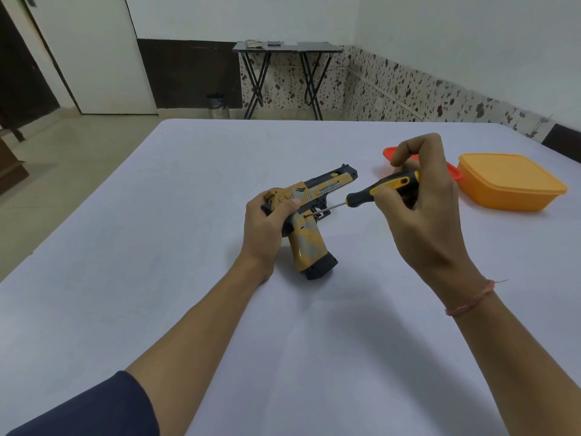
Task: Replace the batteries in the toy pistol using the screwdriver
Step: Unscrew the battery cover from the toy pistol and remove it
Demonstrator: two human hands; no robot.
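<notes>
Sleeve (94, 410): a dark blue sleeve is covering the left upper arm at the near left edge.
Worktop (188, 309): a white-covered surface is carrying everything and both forearms are reaching across it.
Wrist thread (471, 302): a thin pink thread is circling the right wrist.
Toy pistol (309, 243): it is standing on its dark butt mid-worktop, grip slanting up and to the left, barrel pointing far and right.
Left hand (267, 225): it is grasping the rear of the pistol, thumb pressing the side of the slide, steadying it from the left.
Right hand (421, 209): it is pinching the screwdriver handle with curled fingers, just right of the pistol.
Screwdriver (383, 185): its black-and-yellow handle is sitting high and right. The shaft is sloping down and left, below the barrel and roughly parallel to it.
Key relation: the tip is meeting the pistol's side just above the grip, behind the trigger. Whether it is seated in a screw is too small to tell.
Judgement: the right hand is probably turning a cover screw, so the shaft needs to be lining up squarely with that spot.
Red lid (390, 151): it is lying behind the right hand.
Orange container (509, 184): it is sitting at the far right.
Folding table (286, 47): it is standing by the far wall.
</notes>
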